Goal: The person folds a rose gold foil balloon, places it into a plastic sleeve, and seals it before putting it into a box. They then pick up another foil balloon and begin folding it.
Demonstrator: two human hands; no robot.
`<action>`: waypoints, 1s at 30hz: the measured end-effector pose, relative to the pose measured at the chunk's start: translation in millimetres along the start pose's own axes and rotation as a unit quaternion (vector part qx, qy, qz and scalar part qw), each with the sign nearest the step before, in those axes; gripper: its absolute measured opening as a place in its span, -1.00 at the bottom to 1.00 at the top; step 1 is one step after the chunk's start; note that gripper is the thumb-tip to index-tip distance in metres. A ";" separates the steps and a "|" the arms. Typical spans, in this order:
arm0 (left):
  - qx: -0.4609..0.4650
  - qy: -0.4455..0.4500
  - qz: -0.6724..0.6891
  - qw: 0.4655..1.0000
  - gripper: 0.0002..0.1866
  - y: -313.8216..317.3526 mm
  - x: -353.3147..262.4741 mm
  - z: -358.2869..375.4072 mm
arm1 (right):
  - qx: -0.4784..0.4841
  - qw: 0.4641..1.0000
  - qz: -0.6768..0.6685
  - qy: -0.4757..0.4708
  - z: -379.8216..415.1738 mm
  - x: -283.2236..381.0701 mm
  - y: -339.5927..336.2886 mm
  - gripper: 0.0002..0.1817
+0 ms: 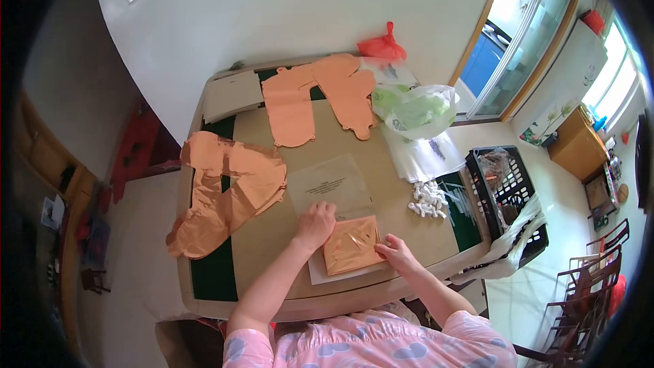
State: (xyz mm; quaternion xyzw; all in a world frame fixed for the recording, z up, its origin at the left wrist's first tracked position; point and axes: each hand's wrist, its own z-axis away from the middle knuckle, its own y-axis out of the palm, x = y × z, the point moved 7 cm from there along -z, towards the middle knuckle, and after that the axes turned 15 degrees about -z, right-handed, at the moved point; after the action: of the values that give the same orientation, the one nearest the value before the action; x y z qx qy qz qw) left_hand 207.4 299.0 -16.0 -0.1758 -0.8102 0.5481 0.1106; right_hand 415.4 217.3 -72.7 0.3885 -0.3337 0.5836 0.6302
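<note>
Your right hand (396,252) pinches the right edge of the folded orange foil (351,251), roughly square and lying on the near side of the printed clear plastic bag (332,180), while your left hand (316,224), its grip unclear, is nearer that bag.

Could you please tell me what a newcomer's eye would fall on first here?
Probably the large orange foil shapes at the far side of the table, and the crinkled foil shape on its left. Next might come the folded orange packet between the left hand and right hand at the near side.
</note>
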 end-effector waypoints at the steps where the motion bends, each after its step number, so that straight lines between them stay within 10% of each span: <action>1: 0.000 0.003 0.000 1.000 -0.94 -1.8 -0.6 0.8 | 0.007 1.000 -0.002 0.003 -0.5 0.5 0.7 -0.81; 16: -0.058 0.068 0.000 0.996 -0.91 -24.6 -17.4 25.3 | -0.008 1.000 -0.024 0.002 -20.4 9.8 -9.9 -0.88; 25: -0.064 0.033 -0.005 0.997 -0.92 -13.1 -13.0 41.9 | -0.028 0.989 0.135 -0.048 -6.2 27.1 -0.5 -0.45; 30: -0.082 0.038 0.003 0.996 -0.91 -9.0 -9.3 43.0 | 0.129 0.842 0.426 -0.305 45.8 55.0 27.8 -0.22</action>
State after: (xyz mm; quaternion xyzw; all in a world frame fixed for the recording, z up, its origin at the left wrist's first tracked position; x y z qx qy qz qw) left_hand 198.5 255.6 -23.7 -0.2079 -0.8470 0.4731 0.1249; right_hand 394.6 203.7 0.0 0.4443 -0.5632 0.6844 0.1306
